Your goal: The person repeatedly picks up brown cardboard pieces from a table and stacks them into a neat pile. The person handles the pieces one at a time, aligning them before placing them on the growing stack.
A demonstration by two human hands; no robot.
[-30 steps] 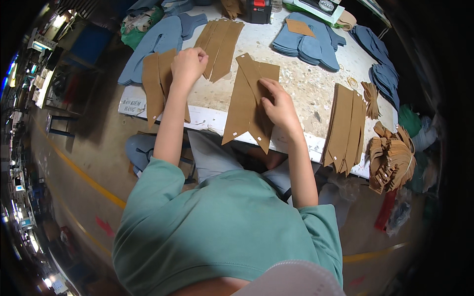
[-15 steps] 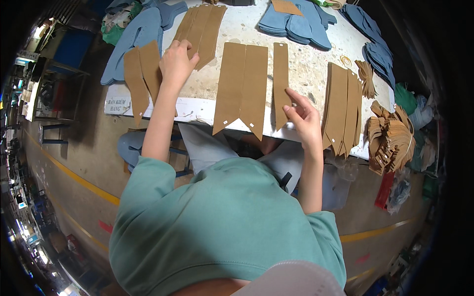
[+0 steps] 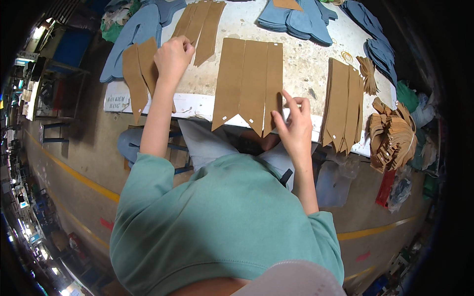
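Observation:
Three brown strips (image 3: pixel 254 74) with notched or pointed near ends lie side by side in front of me, their near tips overhanging the table edge. My right hand (image 3: pixel 295 121) is at the right edge of the rightmost strip, fingers apart, its thumb and index fingertips touching that strip. Farther left, my left hand (image 3: pixel 173 58) has its fingers curled together at the near end of more brown strips (image 3: pixel 200 24); what they pinch, if anything, is hidden. Beside my left wrist, two brown strips (image 3: pixel 138 69) lie partly over blue-grey pieces (image 3: pixel 140 29).
Layered brown strips (image 3: pixel 340 103) lie on the right of the white table (image 3: pixel 301 61), near brown bundles (image 3: pixel 392 133). Stacked blue-grey pieces (image 3: pixel 294 22) are at the far side. A stool (image 3: pixel 131 143) stands below the table at left.
The rightmost strip has moved left against the other two, with my right hand moving along. My left hand has drawn its fingers together, and a gap shows among the far strips.

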